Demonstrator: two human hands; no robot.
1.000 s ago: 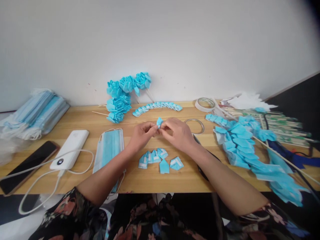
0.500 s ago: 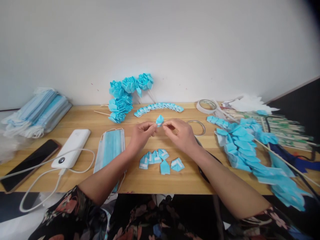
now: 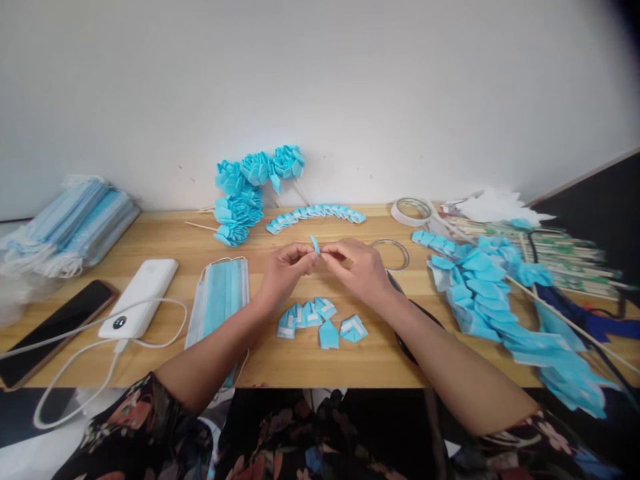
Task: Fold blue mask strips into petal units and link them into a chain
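My left hand (image 3: pixel 283 270) and my right hand (image 3: pixel 357 267) meet above the middle of the wooden table (image 3: pixel 300 363), both pinching one small folded blue piece (image 3: pixel 315 245), which stands on edge between the fingertips. Just below the hands lies a cluster of several folded blue pieces (image 3: pixel 320 321). A flat blue face mask (image 3: pixel 219 297) lies left of my left forearm. Behind the hands, a curved row of folded blue pieces (image 3: pixel 315 216) rests near the wall.
Blue flowers on sticks (image 3: pixel 250 190) lean at the wall. A mask stack (image 3: pixel 70 227), a phone (image 3: pixel 47 333) and a white power bank (image 3: pixel 140 297) with cable sit left. Tape rolls (image 3: pixel 411 211), blue strips (image 3: pixel 495 300) and sticks (image 3: pixel 560 253) crowd the right.
The folded piece between my fingertips has turned from facing me to edge-on. My hands stay together at the same spot.
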